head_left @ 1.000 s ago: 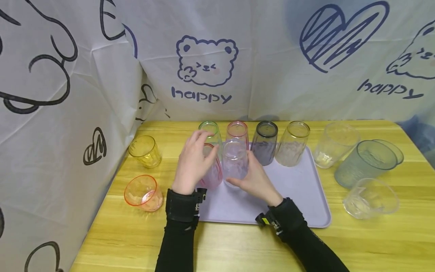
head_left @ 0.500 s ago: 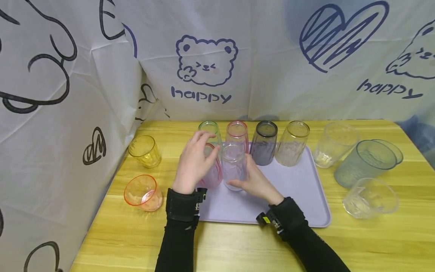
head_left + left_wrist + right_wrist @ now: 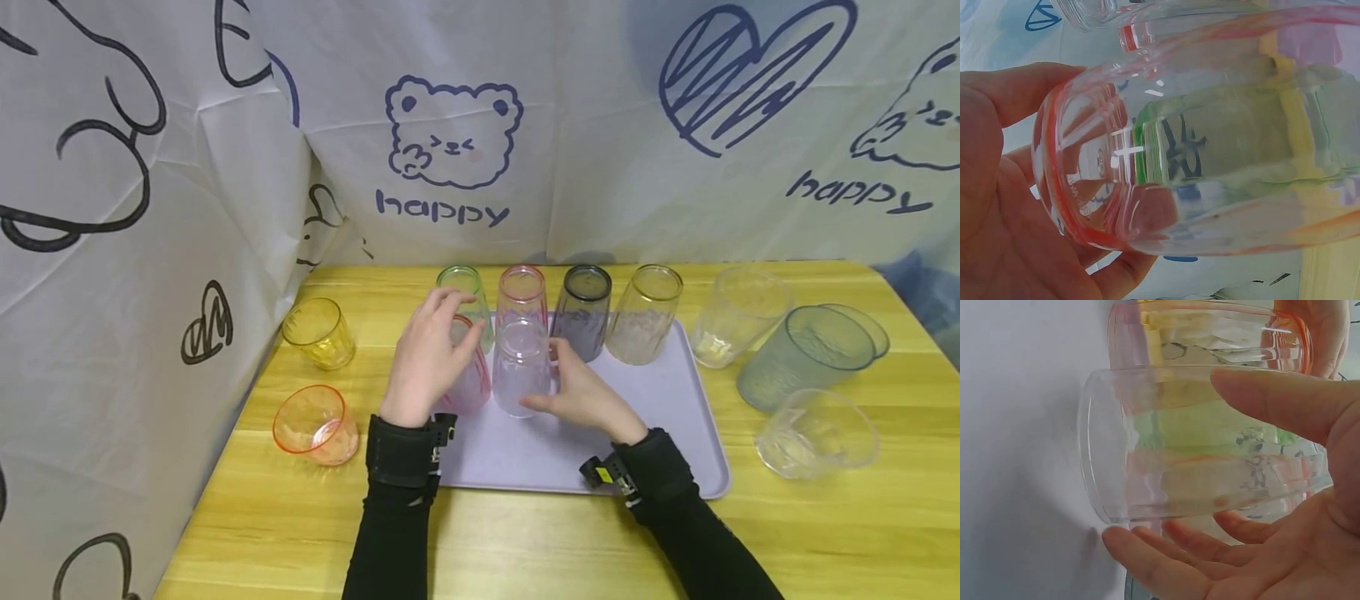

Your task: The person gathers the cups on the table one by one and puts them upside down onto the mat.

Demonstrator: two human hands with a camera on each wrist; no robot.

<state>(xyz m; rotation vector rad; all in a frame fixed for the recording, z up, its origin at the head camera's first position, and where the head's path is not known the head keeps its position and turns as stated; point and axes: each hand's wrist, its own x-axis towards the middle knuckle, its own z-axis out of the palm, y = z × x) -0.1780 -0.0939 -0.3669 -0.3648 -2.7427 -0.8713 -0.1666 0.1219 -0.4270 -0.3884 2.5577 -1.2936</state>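
My left hand (image 3: 426, 358) curls round the upper end of an upturned glass tinted pink-red (image 3: 472, 387) on the lilac tray (image 3: 510, 458). In the left wrist view the thumb and fingers lie about the red-edged base of this glass (image 3: 1059, 169). Beside it a clear glass (image 3: 519, 379) stands upside down on the tray. My right hand (image 3: 588, 398) is spread at its right side. The right wrist view has the thumb in front of the clear glass (image 3: 1107, 444), with loosely extended fingers beyond it and a gap visible.
Behind stand upturned glasses with green (image 3: 459, 279), pink (image 3: 522, 283), black (image 3: 587, 287) and amber (image 3: 657, 279) bases. Left of the tray are a yellow cup (image 3: 321, 335) and an orange-rimmed cup (image 3: 318, 427). Clear (image 3: 817, 437) and blue-grey glasses (image 3: 798, 358) stand right.
The clear glass has shifted slightly right. My right hand has loosened from it and drawn back to the right. My left hand stays in place.
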